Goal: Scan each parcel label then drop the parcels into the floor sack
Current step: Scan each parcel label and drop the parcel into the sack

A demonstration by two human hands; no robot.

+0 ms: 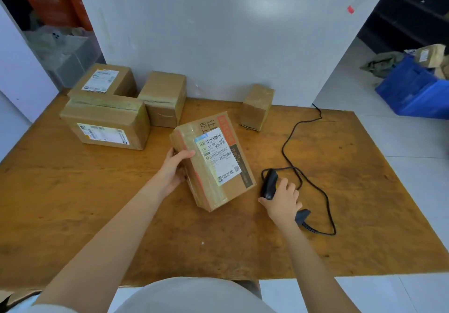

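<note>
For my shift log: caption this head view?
Left hand tilts labelled parcel; right hand grasps corded scanner.

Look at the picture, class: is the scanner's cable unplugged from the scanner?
No: the black cable runs into the base of the scanner gripped by the right hand.

Taped brown parcel stood tilted at table centre, white barcode label facing up. Four more taped cardboard parcels sat far: two labelled at left, two plain. Black corded scanner lay right of it.
</note>
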